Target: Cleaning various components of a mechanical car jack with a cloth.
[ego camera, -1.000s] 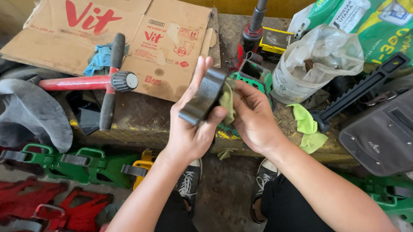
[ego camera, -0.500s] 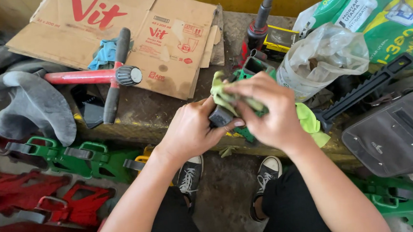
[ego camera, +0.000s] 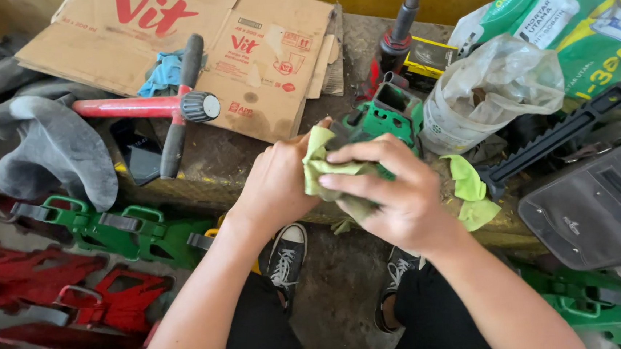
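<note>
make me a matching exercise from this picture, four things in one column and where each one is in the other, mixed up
Things:
1. yellow-green cloth
2. flattened cardboard box
3. clear plastic bag
4. grey glove

Places:
A. far left of the bench
B. between the left hand and right hand
C. right of the hands, before the green sack
D. top centre, under the red-handled tool

Pairs: 1-B, 2-D, 3-C, 4-A

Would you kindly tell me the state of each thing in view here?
Left hand: closed around a part hidden by the cloth.
Right hand: pressing the cloth.
Cloth: crumpled between both hands.
Cardboard: flattened, stained.
Red tool: lying on the cardboard.
Plastic bag: crumpled, upright.
Grey cloth: draped over the edge.
</note>
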